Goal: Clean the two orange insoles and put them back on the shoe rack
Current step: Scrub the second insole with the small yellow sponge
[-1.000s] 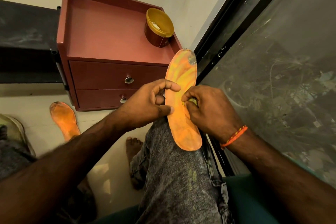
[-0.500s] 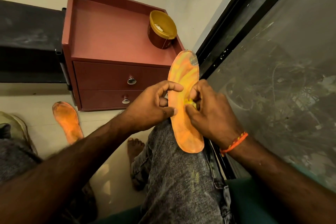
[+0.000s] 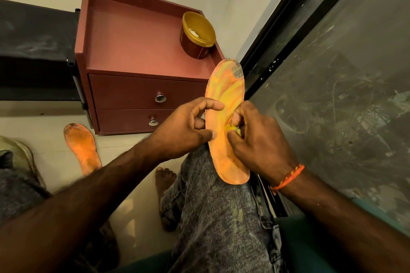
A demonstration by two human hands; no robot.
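On the raised knee, an orange insole (image 3: 224, 104) pinched at its edge by the left hand (image 3: 186, 131), right hand (image 3: 259, 142) pressing a small yellow wad (image 3: 233, 128) (cloth or sponge, unclear) onto it — second insole (image 3: 82, 146) on the floor, open jar (image 3: 198, 35) on the red cabinet (image 3: 133, 40).

No text can be read: the marks on the insole's (image 3: 225, 104) grey toe patch are too small to decipher.
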